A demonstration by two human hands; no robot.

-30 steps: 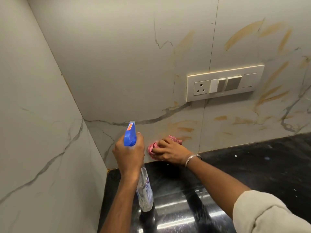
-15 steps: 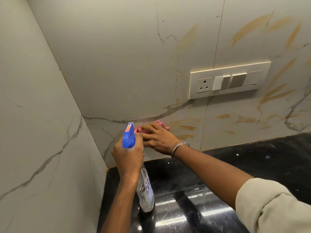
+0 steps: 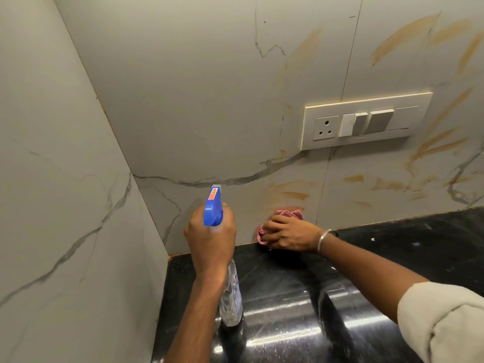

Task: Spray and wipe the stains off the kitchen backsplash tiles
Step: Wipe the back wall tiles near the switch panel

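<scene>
**Backsplash wipe: cloth at the base of the tiles**

While I monitor the head view, the largest surface is the backsplash tiles [image 3: 209,100], pale marble-pattern panels meeting a side wall at a corner on the left. Orange-brown stains [image 3: 296,195] streak the tiles below and to the right of the switch plate [image 3: 366,120]. Below the tiles runs the glossy black worktop [image 3: 419,252], speckled with small white flecks.

The right arm enters from the lower right in a pale rolled sleeve [image 3: 445,318], with a metal bangle [image 3: 326,238] at the wrist. The left hand [image 3: 209,237] is clenched around the neck of the spray bottle [image 3: 231,297]; its clear body hangs below the fist over the worktop and its blue trigger head [image 3: 212,209] points at the tiles. The right hand [image 3: 290,234] grasps the pink cloth [image 3: 288,214], pressing it against the lowest part of the tiles, just above the worktop edge and directly beneath the nearest stains.
</scene>
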